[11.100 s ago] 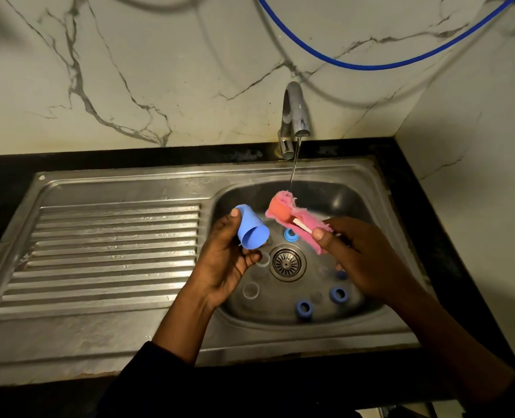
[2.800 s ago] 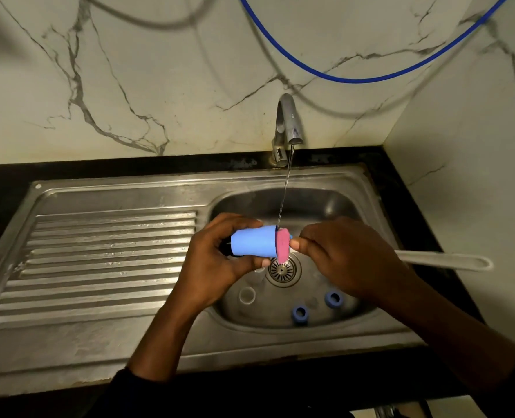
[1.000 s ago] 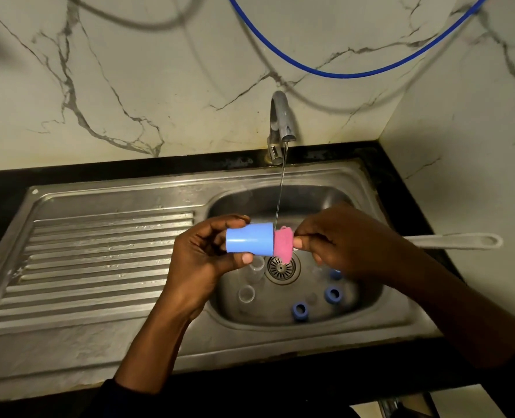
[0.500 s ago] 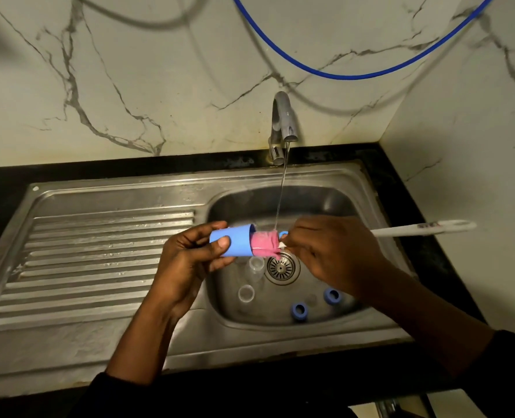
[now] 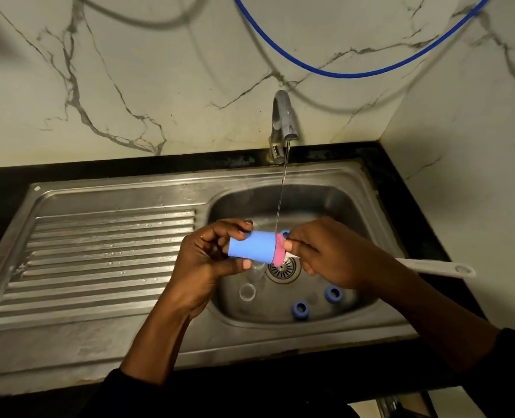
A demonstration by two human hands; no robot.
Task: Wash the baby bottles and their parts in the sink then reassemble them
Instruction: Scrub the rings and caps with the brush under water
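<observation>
A white marble wall (image 5: 189, 86) fills the top of our view, with a blue hose (image 5: 355, 75) sagging across it at 1 o'clock. Below it a black table (image 5: 3, 182) frames a steel sink (image 5: 114, 191). The sink's ribbed drainboard (image 5: 105, 260) lies at 9 o'clock and its basin sits at 3 o'clock. The tap (image 5: 281, 116) stands at the basin's 12 o'clock and runs a thin thread of water (image 5: 281, 191) down onto what we hold.

Over the basin's centre our left hand (image 5: 202, 267) has its grip curled round a blue cup (image 5: 251, 247), held on its side with the mouth toward 3 o'clock. Our right hand (image 5: 331, 257) pinches the bottle brush (image 5: 431, 266) close to its pink sponge head (image 5: 278, 254), which is pushed into the cup's mouth. The white handle runs out past the wrist toward 3 o'clock.

The drain (image 5: 283, 268) shows just under the hands. On the basin floor a blue ring (image 5: 300, 309) and a second blue ring (image 5: 333, 294) lie near 5 o'clock. A clear round part (image 5: 247, 291) lies at 7 o'clock; we cannot tell what kind.
</observation>
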